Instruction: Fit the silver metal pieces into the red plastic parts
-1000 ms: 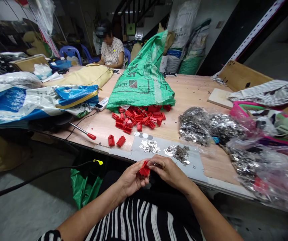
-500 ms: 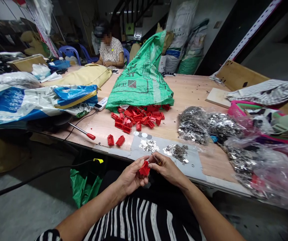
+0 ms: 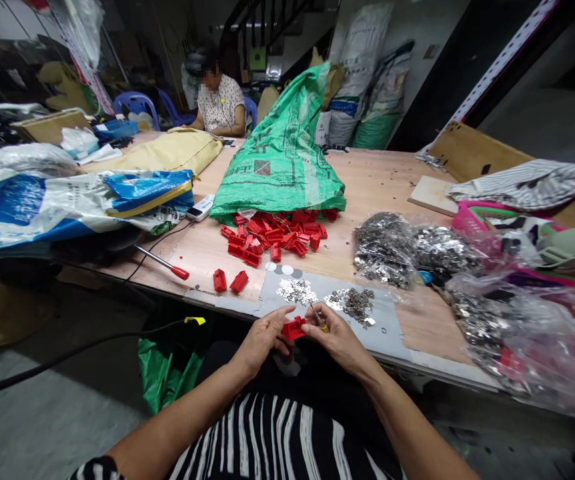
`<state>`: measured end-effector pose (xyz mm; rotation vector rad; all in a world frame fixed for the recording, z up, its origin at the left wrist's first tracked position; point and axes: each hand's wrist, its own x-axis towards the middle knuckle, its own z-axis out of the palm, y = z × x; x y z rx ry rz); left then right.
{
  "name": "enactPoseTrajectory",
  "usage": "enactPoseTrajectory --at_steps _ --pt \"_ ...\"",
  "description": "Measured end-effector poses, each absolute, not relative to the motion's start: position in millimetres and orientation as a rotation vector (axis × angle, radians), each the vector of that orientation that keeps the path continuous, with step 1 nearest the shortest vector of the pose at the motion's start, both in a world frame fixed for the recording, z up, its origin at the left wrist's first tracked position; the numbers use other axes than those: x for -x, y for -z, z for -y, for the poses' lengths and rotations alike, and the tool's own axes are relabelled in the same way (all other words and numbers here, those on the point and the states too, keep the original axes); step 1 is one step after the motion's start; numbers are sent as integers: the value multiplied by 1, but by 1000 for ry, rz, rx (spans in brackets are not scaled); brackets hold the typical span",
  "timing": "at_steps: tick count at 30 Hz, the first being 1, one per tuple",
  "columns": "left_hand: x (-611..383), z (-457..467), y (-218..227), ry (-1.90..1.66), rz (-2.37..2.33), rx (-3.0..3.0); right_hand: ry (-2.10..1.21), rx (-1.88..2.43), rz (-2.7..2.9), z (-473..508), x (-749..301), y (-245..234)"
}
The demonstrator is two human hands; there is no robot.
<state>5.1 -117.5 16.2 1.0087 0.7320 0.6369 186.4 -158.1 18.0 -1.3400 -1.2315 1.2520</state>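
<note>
Over my lap at the table's front edge, my left hand (image 3: 261, 339) has its fingers curled at the left end of a red plastic part (image 3: 293, 328), its thumb raised above. My right hand (image 3: 335, 333) pinches the part's right end. It also grips a small tool with a yellow handle (image 3: 324, 327) and a thin metal shaft pointing up; its exact kind is unclear. Just beyond lie small flat silver metal pieces (image 3: 296, 291) and a darker pile of metal pieces (image 3: 359, 305) on a grey sheet (image 3: 385, 331). Two loose red parts, one of them here (image 3: 239, 282), sit left of the sheet.
A green woven sack (image 3: 280, 160) spills a heap of red parts (image 3: 272, 235). Clear bags of metal pieces (image 3: 385, 247) and a pink basket (image 3: 472, 217) stand right. Left are a red-tipped metal rod (image 3: 179, 273) and blue-white sacks (image 3: 27, 207). A person (image 3: 220, 100) sits across the table.
The red part has turned from upright to lying lengthwise between my hands. My left thumb has lifted off it, and my right hand has shifted slightly right with the tool.
</note>
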Motion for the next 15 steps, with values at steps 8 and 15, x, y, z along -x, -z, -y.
enactPoseTrajectory --at_steps 8,15 --pt "-4 123 -23 -930 -766 -1623 -1177 1359 1205 163 -181 -11" --pt "0 129 -24 -902 -734 -1566 -1440 1291 1063 179 -175 -15"
